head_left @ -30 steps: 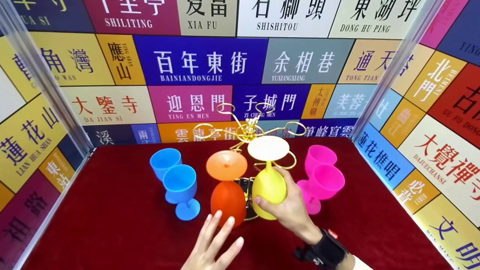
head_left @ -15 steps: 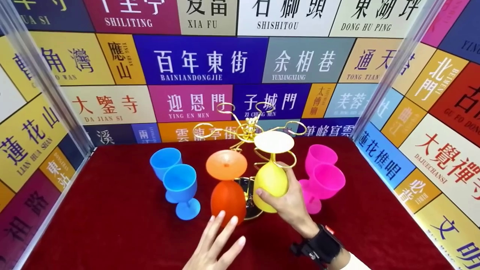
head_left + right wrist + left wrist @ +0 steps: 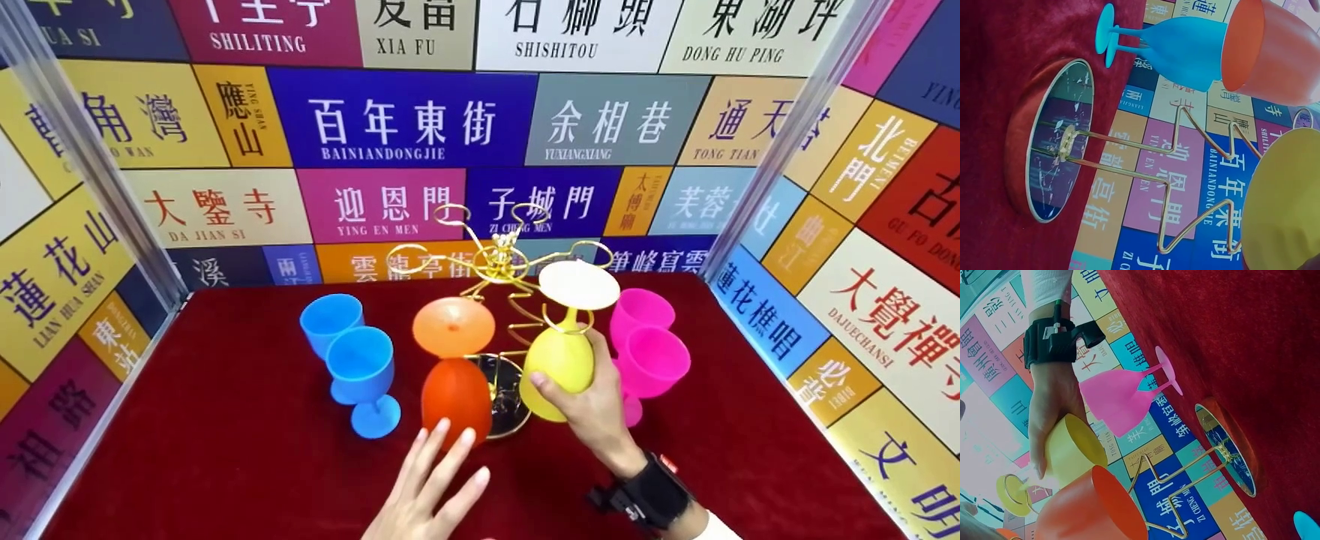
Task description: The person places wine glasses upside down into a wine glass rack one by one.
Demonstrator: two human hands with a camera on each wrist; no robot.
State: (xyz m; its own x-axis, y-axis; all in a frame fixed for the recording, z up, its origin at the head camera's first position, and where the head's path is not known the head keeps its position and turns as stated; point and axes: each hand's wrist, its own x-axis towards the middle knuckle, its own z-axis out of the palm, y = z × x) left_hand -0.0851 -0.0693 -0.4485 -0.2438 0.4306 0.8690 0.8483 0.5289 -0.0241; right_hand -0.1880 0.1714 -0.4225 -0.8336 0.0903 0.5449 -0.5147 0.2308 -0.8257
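Note:
My right hand (image 3: pixel 596 420) grips the bowl of a yellow goblet (image 3: pixel 559 367), which is upside down with its pale foot on top. A loop of the gold wire rack (image 3: pixel 501 262) appears to be around its stem. An orange goblet (image 3: pixel 454 397) hangs upside down from the rack's front left side. My left hand (image 3: pixel 427 487) is at its lower part, fingers spread and nearly straight; whether they touch it, I cannot tell. In the right wrist view, the rack's round dark base (image 3: pixel 1061 140) sits on the cloth, well below both bowls.
Two blue goblets (image 3: pixel 360 364) stand upright left of the rack. Two pink goblets (image 3: pixel 654 360) stand upright close behind my right hand. Further wire loops spread at the rack's back. Red cloth (image 3: pixel 247 420) covers the table, and printed panels enclose it on three sides.
My right hand has carried the yellow goblet to the right and slightly up, its stem now at the outer part of the right loop. The left hand has hardly moved.

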